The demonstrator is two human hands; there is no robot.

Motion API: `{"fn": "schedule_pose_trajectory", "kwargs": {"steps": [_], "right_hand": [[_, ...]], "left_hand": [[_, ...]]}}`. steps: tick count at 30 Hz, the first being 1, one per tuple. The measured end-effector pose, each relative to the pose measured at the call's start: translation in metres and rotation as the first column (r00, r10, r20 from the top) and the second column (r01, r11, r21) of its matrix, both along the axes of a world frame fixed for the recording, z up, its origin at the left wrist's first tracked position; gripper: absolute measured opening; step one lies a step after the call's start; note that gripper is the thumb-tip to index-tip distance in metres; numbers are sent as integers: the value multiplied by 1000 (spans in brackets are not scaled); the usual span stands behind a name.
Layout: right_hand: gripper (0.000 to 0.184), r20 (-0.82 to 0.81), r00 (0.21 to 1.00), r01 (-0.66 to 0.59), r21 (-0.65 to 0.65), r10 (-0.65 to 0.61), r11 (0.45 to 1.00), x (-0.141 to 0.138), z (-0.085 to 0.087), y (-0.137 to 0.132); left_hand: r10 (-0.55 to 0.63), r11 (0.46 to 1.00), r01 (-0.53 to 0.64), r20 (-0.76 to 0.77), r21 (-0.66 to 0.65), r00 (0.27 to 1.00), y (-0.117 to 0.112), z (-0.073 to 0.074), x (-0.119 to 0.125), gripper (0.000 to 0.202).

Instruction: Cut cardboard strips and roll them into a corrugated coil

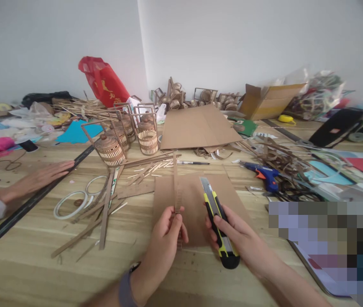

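My left hand (167, 232) pinches the near end of a long thin cardboard strip (175, 179) that stands up and points away from me. A yellow and black utility knife (217, 217) is gripped in my right hand (236, 234), its blade out and aimed forward. Both hands hover over a flat brown cardboard sheet (197, 192) on the wooden table (40, 264). Knife and strip are a short way apart.
Another person's hand (42, 175) rests flat at the left beside a long black ruler (27, 204). Loose cardboard strips (104, 213) and tape rings (71, 202) lie left of me. Small woven lanterns (111, 149), a larger cardboard sheet (197, 125) and a blue glue gun (264, 174) sit farther back.
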State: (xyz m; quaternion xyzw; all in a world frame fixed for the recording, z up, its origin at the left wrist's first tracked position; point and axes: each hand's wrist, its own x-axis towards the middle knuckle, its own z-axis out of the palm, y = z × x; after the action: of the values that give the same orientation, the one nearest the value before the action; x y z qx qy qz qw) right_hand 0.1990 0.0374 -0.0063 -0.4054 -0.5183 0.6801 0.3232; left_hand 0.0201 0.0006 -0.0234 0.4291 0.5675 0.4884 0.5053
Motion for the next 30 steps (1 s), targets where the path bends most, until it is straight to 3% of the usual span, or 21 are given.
{"fn": "schedule_pose_trajectory", "kwargs": {"steps": [6, 10, 13, 16, 18, 20, 23, 26, 28, 30], "right_hand": [[25, -175, 979, -119, -70, 105, 990, 5, -2, -4], [27, -193, 979, -76, -68, 62, 995, 7, -4, -3], [45, -127, 991, 46, 30, -41, 999, 11, -5, -1], [38, 15, 994, 100, 241, -107, 965, 19, -2, 3], [29, 209, 965, 45, 458, -157, 888, 24, 2, 5], [28, 425, 882, -129, 631, -201, 765, 27, 7, 6], [28, 626, 733, -405, 717, -267, 567, 25, 10, 2], [32, 664, 659, -531, 743, -353, 407, 21, 5, -2], [32, 681, 644, -558, 730, -350, 394, 19, 1, -6], [31, 694, 646, -547, 711, -318, 442, 17, -1, -9]], "left_hand": [[4, 1000, -4, 11, -4, 1000, 0, 1, 0, 46], [10, 1000, -10, 23, -3, 1000, 1, 2, 0, 44], [-3, 1000, 3, 18, -4, 1000, 0, 4, 0, 43], [-24, 1000, 24, -14, 2, 1000, -1, 7, -1, 42], [-44, 999, 44, -29, 4, 999, -2, 8, -1, 40], [-72, 997, 72, -31, 4, 997, -3, 9, -1, 40], [-99, 995, 100, -45, 15, 994, -4, 9, 0, 40], [-119, 992, 123, -110, 34, 987, -6, 9, 1, 36], [-137, 989, 145, -157, 41, 978, -8, 11, 2, 31], [-149, 985, 163, -193, 56, 970, -10, 13, 3, 27]]}}
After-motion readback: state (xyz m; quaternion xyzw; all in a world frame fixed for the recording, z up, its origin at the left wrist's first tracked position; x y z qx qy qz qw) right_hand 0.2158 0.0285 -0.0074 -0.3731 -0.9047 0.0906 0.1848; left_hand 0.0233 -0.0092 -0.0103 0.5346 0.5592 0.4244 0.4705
